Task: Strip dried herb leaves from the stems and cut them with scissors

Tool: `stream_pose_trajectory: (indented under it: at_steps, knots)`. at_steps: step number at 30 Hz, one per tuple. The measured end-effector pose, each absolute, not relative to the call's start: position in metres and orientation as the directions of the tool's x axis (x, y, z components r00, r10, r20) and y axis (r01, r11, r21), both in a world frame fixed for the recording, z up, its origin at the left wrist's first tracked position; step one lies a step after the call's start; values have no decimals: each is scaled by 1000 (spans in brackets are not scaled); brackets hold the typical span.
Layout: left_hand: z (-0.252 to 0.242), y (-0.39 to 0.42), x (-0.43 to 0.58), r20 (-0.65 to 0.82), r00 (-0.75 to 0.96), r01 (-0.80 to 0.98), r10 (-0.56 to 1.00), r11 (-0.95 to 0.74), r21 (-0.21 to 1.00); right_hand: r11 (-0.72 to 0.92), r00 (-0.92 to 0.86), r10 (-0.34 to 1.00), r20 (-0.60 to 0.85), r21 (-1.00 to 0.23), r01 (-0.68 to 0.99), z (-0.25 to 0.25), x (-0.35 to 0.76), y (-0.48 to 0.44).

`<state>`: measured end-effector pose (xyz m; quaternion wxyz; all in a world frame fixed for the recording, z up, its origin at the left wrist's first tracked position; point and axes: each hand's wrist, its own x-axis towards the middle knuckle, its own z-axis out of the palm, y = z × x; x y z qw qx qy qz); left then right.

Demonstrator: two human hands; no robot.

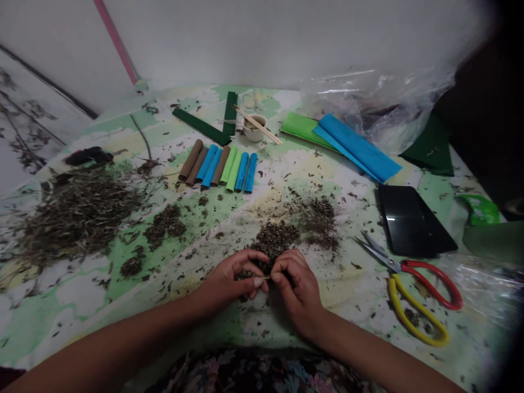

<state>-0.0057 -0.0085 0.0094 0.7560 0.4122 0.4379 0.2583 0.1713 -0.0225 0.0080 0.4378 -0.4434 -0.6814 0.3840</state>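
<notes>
My left hand (241, 275) and my right hand (295, 278) meet at the front of the table. Their thumbs and fingertips pinch a small bit of dried plant (265, 278) between them; its exact form is too small to tell. Just beyond my fingers lies a heap of crumbled dried leaves (278, 234), partly hidden by both hands. More dark crumbs (321, 218) are scattered behind and right of it. Smaller clumps of crumbled leaves (166, 225) sit to the left.
A big pile of dried stems (77, 213) lies left. Behind are several rolled coloured tubes (225, 166), green strips (202, 126), a small cup (254, 131) with sticks across it, and folded blue paper (356, 147). Scissors (395, 266), a black tablet (413, 221) and plastic wrap (393, 109) lie right.
</notes>
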Motion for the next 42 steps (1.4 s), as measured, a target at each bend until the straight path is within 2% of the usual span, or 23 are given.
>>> stream_pose_trajectory:
  at_steps: [6, 19, 27, 42]
  knots:
    - [10, -9, -6, -438, 495, -45, 750, 526, 849, 304, -179, 948, 262, -913, 272, 5, 172, -23]
    - [8, -9, -5, -438, 478, -44, 761, 519, 854, 362, -279, 917, 284, -887, 288, 8, 170, -24]
    - [12, -8, -5, -482, 457, 34, 748, 526, 850, 335, -200, 938, 284, -892, 304, 8, 171, -23]
    - [13, -8, -5, -465, 470, 35, 750, 510, 859, 326, -294, 927, 231, -886, 331, 8, 169, -27]
